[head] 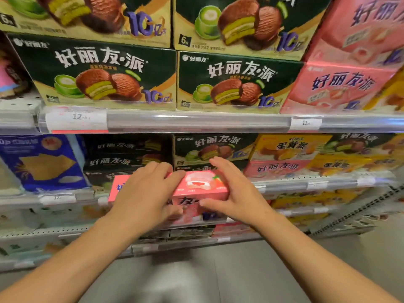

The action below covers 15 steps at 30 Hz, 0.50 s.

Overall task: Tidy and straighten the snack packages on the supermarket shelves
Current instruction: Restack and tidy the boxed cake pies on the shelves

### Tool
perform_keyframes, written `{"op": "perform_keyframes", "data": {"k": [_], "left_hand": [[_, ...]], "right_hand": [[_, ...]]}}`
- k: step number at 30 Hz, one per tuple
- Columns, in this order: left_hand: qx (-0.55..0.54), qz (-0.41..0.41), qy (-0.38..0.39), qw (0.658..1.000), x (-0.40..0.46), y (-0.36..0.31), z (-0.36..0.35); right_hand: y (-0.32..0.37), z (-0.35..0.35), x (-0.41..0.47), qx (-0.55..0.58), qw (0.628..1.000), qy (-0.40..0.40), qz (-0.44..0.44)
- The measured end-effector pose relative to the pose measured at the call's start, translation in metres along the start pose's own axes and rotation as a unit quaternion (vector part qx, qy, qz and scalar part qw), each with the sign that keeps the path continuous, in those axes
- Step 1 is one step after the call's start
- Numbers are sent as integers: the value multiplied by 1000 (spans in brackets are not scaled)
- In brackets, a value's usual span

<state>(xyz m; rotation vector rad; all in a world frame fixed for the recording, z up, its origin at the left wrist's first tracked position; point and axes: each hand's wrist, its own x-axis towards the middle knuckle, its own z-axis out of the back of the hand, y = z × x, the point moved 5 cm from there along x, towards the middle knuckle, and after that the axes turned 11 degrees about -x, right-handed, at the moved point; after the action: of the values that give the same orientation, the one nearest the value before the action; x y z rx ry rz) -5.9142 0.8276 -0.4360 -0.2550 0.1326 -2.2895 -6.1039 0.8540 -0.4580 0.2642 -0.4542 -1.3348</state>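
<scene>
Supermarket shelving (196, 123) fills the view above a grey floor (229, 270), its tiers packed with green pie boxes (96, 71). Both hands, left hand (146, 191) and right hand (236, 189), grip a pink snack box (201, 189) with curled fingers at the middle shelf's front edge.

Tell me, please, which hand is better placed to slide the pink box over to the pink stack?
Probably the left hand: it lies on the pink box's left part, while the pink stack sits to the right.

Single head view, close to shelves (196, 122), facing forward and slightly down, arms reaching in from below.
</scene>
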Motion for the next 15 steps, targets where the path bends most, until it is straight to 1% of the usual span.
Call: {"op": "perform_keyframes", "data": {"k": [3,5,6,8,9,10,11,12,13,15], "left_hand": [[-26,-50,-6,998,19,-23,-14],[-20,-83,-33,996,33,-42,-21],[-17,-84,-50,995,40,-52,-23],[-37,-50,-87,994,53,-67,-33],[-73,-13,-105,992,59,-72,-40],[-135,36,-118,983,63,-73,-47],[-224,93,-109,964,68,-78,-58],[-324,148,-80,931,74,-86,-72],[-418,191,-49,887,81,-99,-85],[-572,219,-11,791,96,-133,-109]], "right_hand": [[-26,21,-20,-8,1000,-8,-22],[-51,36,-38,6,997,-18,-68],[-66,45,-48,16,995,-26,-99],[-101,63,-69,35,985,-32,-168],[-122,73,-81,52,977,-31,-203],[-141,82,-91,72,970,-32,-232],[-162,92,-104,94,962,-35,-255],[-184,104,-117,113,955,-39,-273],[-205,113,-130,131,948,-40,-288],[-242,130,-153,165,935,-38,-312]]}}
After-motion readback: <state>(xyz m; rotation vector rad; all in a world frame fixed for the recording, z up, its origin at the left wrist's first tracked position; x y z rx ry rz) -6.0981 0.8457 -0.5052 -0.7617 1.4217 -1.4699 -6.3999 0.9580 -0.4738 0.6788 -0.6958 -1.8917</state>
